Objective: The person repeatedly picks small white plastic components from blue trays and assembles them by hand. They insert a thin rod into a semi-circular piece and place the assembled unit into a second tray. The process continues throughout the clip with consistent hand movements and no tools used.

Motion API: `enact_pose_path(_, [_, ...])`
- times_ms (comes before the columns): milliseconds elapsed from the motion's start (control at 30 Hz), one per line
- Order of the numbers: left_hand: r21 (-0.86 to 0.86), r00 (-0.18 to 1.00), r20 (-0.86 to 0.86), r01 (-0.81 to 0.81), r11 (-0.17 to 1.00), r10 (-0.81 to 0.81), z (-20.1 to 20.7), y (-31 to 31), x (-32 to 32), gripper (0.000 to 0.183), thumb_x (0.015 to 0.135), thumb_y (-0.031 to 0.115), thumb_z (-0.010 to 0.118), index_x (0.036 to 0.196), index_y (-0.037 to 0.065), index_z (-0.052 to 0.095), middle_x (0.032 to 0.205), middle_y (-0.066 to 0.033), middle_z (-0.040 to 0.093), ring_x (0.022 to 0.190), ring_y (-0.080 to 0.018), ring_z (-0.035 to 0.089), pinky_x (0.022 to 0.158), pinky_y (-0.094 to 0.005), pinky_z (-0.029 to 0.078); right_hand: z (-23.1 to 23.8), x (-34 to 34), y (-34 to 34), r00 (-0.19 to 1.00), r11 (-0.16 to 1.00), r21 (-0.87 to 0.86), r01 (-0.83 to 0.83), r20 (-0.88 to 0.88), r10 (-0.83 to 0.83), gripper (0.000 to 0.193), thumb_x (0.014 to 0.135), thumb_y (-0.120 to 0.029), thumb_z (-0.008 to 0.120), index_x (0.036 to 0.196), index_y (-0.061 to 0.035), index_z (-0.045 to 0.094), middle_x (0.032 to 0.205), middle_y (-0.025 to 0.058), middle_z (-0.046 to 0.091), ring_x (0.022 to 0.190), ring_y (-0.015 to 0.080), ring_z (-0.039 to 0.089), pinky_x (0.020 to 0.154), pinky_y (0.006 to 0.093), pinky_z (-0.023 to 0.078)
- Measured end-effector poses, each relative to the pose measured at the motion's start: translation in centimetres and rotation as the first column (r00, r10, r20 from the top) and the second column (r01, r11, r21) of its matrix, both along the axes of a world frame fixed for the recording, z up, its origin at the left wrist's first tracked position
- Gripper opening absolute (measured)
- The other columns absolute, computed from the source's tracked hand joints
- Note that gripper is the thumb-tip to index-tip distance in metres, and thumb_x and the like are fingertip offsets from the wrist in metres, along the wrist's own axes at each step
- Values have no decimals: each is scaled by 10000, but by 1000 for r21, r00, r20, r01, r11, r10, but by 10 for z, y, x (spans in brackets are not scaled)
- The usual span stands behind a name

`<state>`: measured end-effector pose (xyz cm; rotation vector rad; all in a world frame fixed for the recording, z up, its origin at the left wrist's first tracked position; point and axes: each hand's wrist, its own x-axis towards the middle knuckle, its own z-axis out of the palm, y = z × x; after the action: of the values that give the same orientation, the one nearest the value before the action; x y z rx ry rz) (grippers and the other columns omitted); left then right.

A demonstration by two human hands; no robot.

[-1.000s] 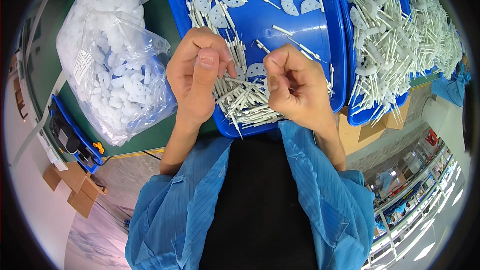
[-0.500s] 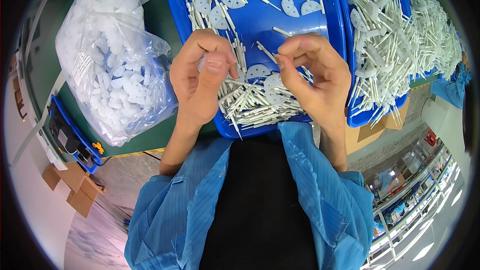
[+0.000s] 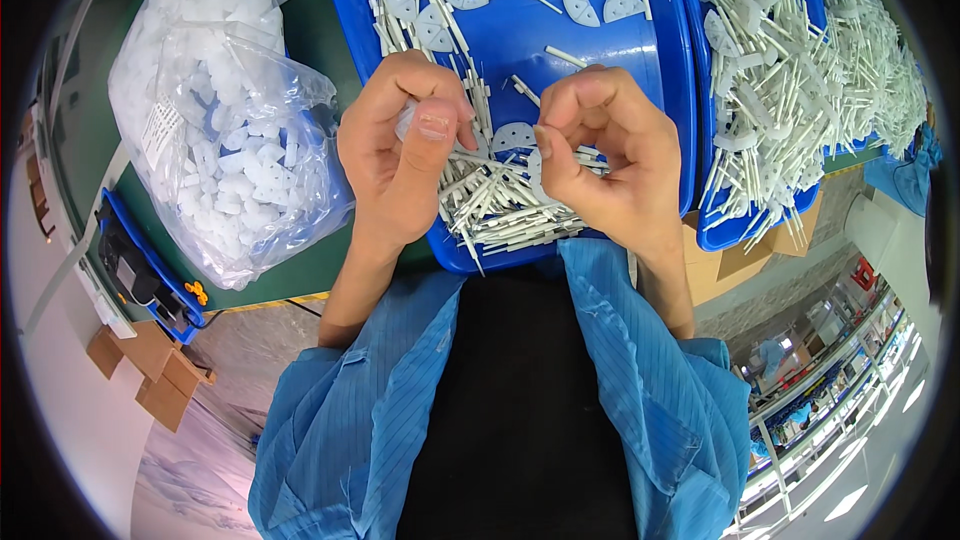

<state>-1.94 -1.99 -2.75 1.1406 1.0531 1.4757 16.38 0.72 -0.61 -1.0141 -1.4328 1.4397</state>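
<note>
Above a blue tray [image 3: 610,60], my left hand [image 3: 405,150] is curled, thumb against fingers. A pale edge of a white plastic half-disc [image 3: 404,122] shows inside its grip; most of it is covered. To its right, my right hand [image 3: 620,150] is closed in a pinch, thumb on the bent fingers, and whatever lies between them cannot be made out. The two hands stay a short gap apart. Below them in the tray lies a pile of thin white rods [image 3: 500,210]. Loose half-discs with small holes, such as a grey-white one [image 3: 580,4], lie farther back.
A clear plastic bag [image 3: 230,140] full of white plastic pieces stands at the left. On the right, another blue tray [image 3: 715,230] is heaped with rods and half-discs, with more heaps beyond. A small blue bin [image 3: 150,270] with a black device sits at the left table edge.
My right hand has moved a little left, toward my left hand, and its fingers are curled in more. The left hand has barely moved, still gripping the half-disc.
</note>
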Motion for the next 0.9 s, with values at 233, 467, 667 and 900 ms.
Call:
enact_pose_path(233, [4,999,-35,9,1000,-9,0,0,1,280,990,252,563,867,1,583,782,-59,568,643,-113,558,597,-250,445,2,3,0,993,1000,1,-26,114,26,189,767,48,705,910,-26,607,699,-13,610,582,48,599,534,191,476])
enact_pose_path(467, [22,986,-158,55,998,-51,0,1,-2,413,1037,374,455,888,-7,518,809,-81,476,597,-118,447,537,-291,479,3,8,-5,988,968,-205,-147,8,152,95,803,10,669,864,-27,606,640,-33,596,567,8,536,489,199,427])
enact_pose_path(667, [-29,999,24,38,999,-37,1,2,-2,304,997,279,561,865,6,574,743,-39,560,637,-95,541,586,-236,422,6,17,-2,976,968,-123,-217,-36,214,127,863,-48,690,784,-21,595,561,-6,552,485,43,477,441,223,366])
enact_pose_path(900, [57,854,-514,-64,996,84,33,15,5,318,750,67,836,981,50,618,703,37,476,614,-47,416,558,-204,338,0,9,8,840,922,384,-51,516,-168,261,791,-146,791,895,9,607,825,114,617,702,245,619,573,342,495])
